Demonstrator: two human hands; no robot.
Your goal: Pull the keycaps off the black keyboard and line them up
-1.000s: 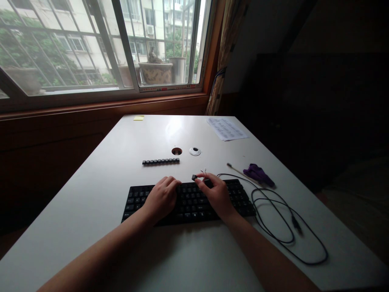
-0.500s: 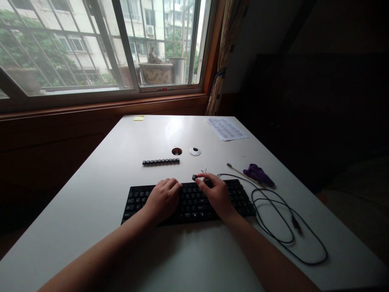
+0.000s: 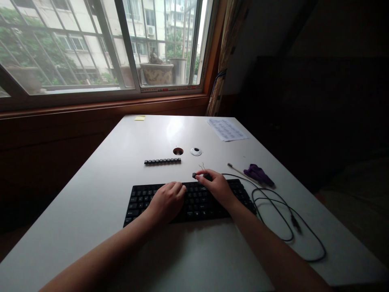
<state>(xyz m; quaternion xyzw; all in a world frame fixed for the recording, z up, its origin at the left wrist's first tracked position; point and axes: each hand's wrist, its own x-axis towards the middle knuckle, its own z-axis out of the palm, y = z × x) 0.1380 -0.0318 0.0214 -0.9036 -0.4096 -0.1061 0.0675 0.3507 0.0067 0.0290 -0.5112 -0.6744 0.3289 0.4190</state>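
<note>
Works two-handed over a black keyboard (image 3: 202, 202), at centre frame on a white table (image 3: 91, 211). With right hand (image 3: 217, 184), pinches one small black keycap (image 3: 193, 175) between thumb and index finger, just past the keyboard's far edge in view; also holds a wire-pronged tool (image 3: 207, 177) in the same hand, prongs up. With left hand (image 3: 168, 198), covers the keyboard left of centre, fingers mostly curled in; cannot tell if gripping anything underneath.

Main risk, as judged: losing the keycap. Looks held by fingertips only, so could pop loose on a slip or a knock. Could then bounce toward the table hole (image 3: 178, 151), upper centre of the table, and drop through. Might also fall while shifting the tool: two items, one hand. Could scrape or snag nearby keys with the prongs if tipping the hand down carelessly. Could push the keyboard askew by bearing down with left hand, or tug it by catching right forearm (image 3: 257, 229) on the cable (image 3: 295, 224), looped at lower right. Could scatter the keycap row (image 3: 162, 161), left of centre and near the hole, with a stray reach.
</note>
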